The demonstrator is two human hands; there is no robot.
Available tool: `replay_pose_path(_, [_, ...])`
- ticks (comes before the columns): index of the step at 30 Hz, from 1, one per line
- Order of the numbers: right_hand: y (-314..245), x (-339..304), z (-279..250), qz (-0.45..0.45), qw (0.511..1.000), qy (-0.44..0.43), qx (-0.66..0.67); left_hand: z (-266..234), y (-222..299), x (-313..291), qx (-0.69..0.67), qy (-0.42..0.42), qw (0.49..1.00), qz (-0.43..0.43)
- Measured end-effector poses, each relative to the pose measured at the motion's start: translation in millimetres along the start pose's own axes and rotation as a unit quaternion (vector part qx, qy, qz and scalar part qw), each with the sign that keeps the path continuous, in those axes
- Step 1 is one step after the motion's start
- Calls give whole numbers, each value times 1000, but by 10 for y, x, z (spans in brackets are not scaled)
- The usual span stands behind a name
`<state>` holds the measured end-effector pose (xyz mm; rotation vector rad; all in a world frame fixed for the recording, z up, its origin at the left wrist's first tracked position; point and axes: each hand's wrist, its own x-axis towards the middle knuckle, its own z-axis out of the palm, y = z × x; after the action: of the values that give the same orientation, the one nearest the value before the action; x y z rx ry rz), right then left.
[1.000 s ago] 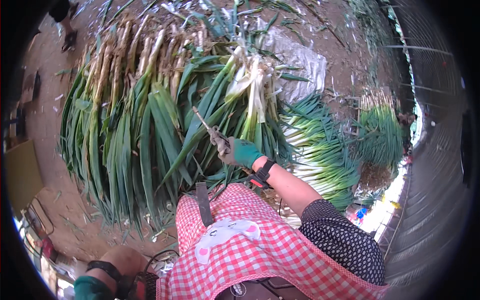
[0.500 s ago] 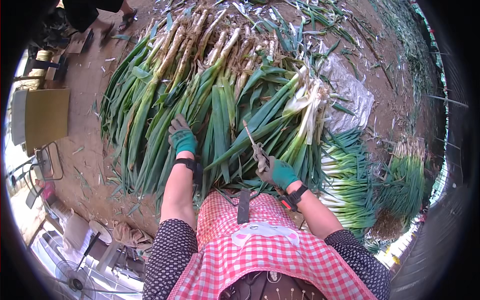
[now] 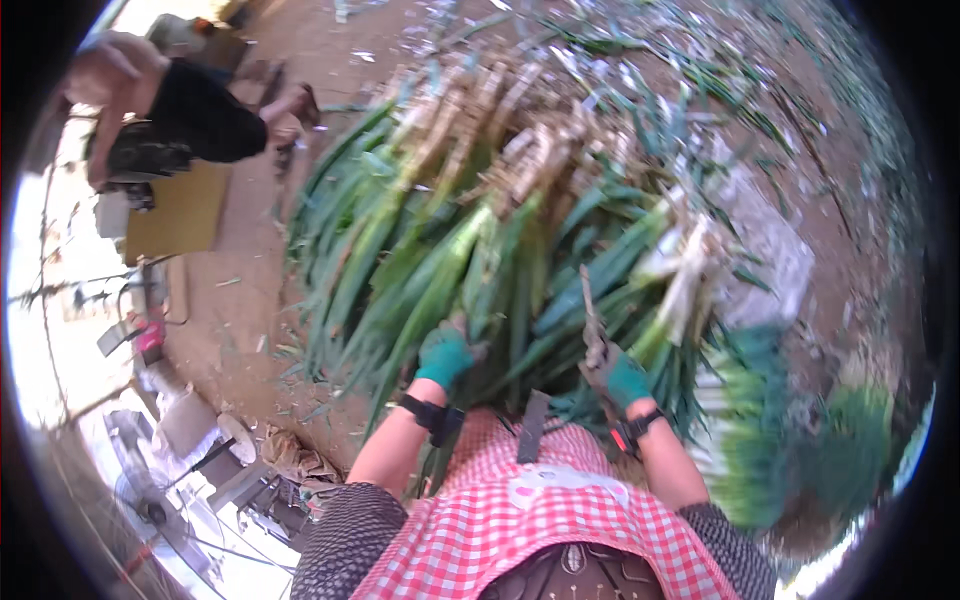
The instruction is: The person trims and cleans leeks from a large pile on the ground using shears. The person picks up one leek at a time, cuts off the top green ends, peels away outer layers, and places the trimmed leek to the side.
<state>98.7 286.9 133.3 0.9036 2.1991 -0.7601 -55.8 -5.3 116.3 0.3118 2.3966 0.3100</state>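
Note:
A broad pile of leeks [image 3: 400,220] lies before me, pale rooted ends away from me and green leaves toward me. My left hand [image 3: 448,355], in a green and grey glove, is closed around leaves of a leek [image 3: 470,245] at the near side of the pile; blur partly hides its fingers. My right hand [image 3: 618,375], gloved alike, grips a slim brown pointed tool [image 3: 590,305], perhaps a knife, its tip directed away from me above the leaves. Whitish leek stems [image 3: 690,265] lie beyond the right hand.
Neatly laid leeks [image 3: 745,430] lie at the right beside a pale plastic sheet [image 3: 770,245]. A person [image 3: 215,110] in black shorts is at the upper left near a yellowish board [image 3: 180,215]. A fan [image 3: 150,510] stands at lower left. Leaf scraps litter the ground.
The whole view has shifted and blurred. My left hand has come nearer my body, drawing leek leaves with it. The right hand still holds the tool. The person at upper left shows more fully.

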Motion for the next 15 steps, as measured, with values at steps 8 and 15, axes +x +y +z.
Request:
replay_pose_path(8, [-59, -141, 84, -29, 999, 30, -2, -36, 179, 1335, 20, 177, 981, 78])
replay_pose_path(15, [63, -345, 289, -83, 994, 62, 19, 333, 349, 1930, 161, 105, 980, -45])
